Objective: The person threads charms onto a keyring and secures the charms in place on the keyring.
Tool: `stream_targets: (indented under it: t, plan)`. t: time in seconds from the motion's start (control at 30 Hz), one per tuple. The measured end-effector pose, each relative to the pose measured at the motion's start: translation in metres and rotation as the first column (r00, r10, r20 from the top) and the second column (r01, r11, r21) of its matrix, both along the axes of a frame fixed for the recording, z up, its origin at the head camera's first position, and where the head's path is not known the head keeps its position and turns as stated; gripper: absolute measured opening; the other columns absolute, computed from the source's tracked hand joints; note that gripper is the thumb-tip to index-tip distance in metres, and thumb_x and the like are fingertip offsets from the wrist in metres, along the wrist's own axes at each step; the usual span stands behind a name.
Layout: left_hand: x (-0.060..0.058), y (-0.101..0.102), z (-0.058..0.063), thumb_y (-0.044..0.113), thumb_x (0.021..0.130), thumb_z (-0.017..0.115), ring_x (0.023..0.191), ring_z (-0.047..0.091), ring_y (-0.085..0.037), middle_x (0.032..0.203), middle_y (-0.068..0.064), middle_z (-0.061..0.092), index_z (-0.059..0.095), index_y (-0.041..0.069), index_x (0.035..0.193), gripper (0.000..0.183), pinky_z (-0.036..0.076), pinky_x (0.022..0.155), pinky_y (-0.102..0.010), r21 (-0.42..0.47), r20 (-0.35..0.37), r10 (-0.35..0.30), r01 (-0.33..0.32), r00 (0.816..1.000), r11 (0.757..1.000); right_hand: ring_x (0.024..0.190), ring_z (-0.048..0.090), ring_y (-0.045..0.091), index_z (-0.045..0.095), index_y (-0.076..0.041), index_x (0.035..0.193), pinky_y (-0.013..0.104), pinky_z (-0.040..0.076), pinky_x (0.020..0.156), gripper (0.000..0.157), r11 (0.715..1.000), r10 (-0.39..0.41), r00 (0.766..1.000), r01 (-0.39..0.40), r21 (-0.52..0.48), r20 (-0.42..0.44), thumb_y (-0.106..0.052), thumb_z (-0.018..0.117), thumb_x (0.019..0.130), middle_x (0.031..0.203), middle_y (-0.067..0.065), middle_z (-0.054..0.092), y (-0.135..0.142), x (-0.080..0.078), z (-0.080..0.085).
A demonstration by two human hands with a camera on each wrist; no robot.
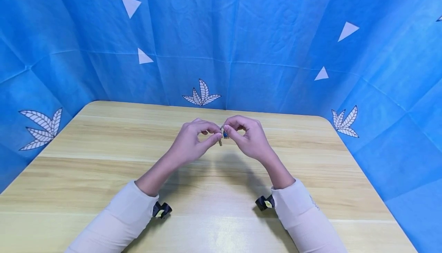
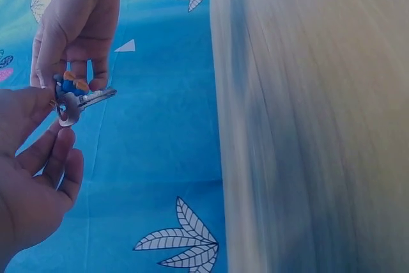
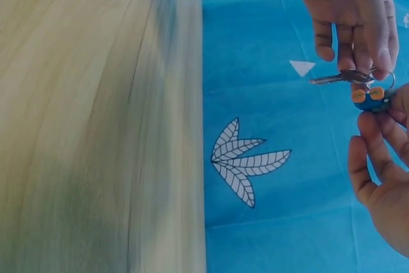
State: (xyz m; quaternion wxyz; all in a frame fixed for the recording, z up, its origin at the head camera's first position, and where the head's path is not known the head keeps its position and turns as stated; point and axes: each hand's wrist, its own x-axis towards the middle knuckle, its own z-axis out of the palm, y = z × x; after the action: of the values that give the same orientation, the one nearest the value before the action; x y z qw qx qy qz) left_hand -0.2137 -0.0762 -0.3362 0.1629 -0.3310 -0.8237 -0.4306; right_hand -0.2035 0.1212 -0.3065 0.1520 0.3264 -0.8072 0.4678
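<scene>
Both hands are at work, up over the bench [image 1: 214,222], close together. The left grip [image 1: 193,138] has its thumb and finger pinching the round head of a small key [image 3: 331,78]. The thin part of the key pokes out past those fingertips. The right grip [image 1: 250,136] is pinching the little toy [image 3: 369,100], which is blue with orange bits. Maybe it has some of the ring too; the fingers hide that part. The thin ring [image 3: 393,80] is between the two grips, just beside the left thumb and by the little toy. So the key, ring and toy are all right there at the fingertips, off the bench.

How far along is it? I think it is in the middle. Picking up is done, and key and ring have been brought together. I can't tell if the key is on the ring or just next to it. Nothing has been put down yet, and both grips have not let go. So the small finger work at the ring looks unfinished.
</scene>
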Motion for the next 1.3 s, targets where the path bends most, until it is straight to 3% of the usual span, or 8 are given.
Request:
stream_targets:
  t: [0.23,0.4,0.7,1.1,1.3]
  plan:
    - [0.0004,0.0029,-0.002,0.035,0.093,0.062,0.091,0.055,-0.007,0.086,0.016,0.065,0.071,0.022,0.093,0.015,0.05,0.079,-0.036,0.016,0.07,-0.006,0.005,0.998,1.0,0.073,0.06,0.017,0.067,0.0,0.093,0.039,0.052,0.07,0.007,1.0,0.015,0.999,-0.014,0.008,-0.04,0.002,0.061,0.09,0.079,0.009,0.067,0.0,0.0011,-0.0004]
    - [-0.0001,0.0016,-0.0008,0.029,0.092,0.063,0.09,0.054,-0.007,0.089,0.015,0.066,0.072,0.018,0.094,0.014,0.049,0.078,-0.038,0.016,0.034,-0.01,0.009,0.999,1.0,0.071,0.06,0.017,0.066,0.0,0.091,0.041,0.051,0.069,0.007,1.0,0.018,0.998,-0.018,0.009,-0.056,0.004,0.061,0.089,0.077,0.012,0.066,0.0005,0.0012,0.0003]
    - [-0.0011,-0.0017,-0.0002,0.026,0.09,0.067,0.096,0.055,-0.006,0.103,0.011,0.068,0.074,0.019,0.095,0.01,0.046,0.073,-0.032,0.016,-0.047,-0.003,0.004,0.999,1.0,0.073,0.06,0.019,0.067,0.0,0.095,0.041,0.051,0.07,0.008,0.999,0.036,0.998,-0.035,0.018,-0.044,0.001,0.06,0.09,0.08,0.013,0.066,0.0021,0.0018,0.0013]
    - [-0.0008,-0.0025,-0.0011,0.024,0.088,0.069,0.098,0.056,-0.008,0.104,0.01,0.069,0.074,0.018,0.1,0.014,0.046,0.081,-0.035,0.032,-0.061,-0.035,0.037,0.998,0.999,0.074,0.06,0.019,0.066,0.0,0.095,0.041,0.051,0.071,0.008,0.999,0.036,0.999,-0.036,0.007,-0.02,0.001,0.059,0.091,0.08,0.013,0.066,0.003,0.0001,-0.0009]
    - [-0.0014,-0.0009,-0.001,0.031,0.092,0.064,0.093,0.054,-0.006,0.095,0.017,0.066,0.071,0.024,0.093,0.01,0.047,0.078,-0.037,0.019,-0.001,-0.047,0.047,0.999,0.999,0.072,0.06,0.018,0.067,0.0,0.093,0.041,0.051,0.071,0.008,1.0,0.02,0.999,-0.02,0.0,-0.046,0.003,0.061,0.089,0.078,0.013,0.066,0.0021,-0.0008,-0.0009]
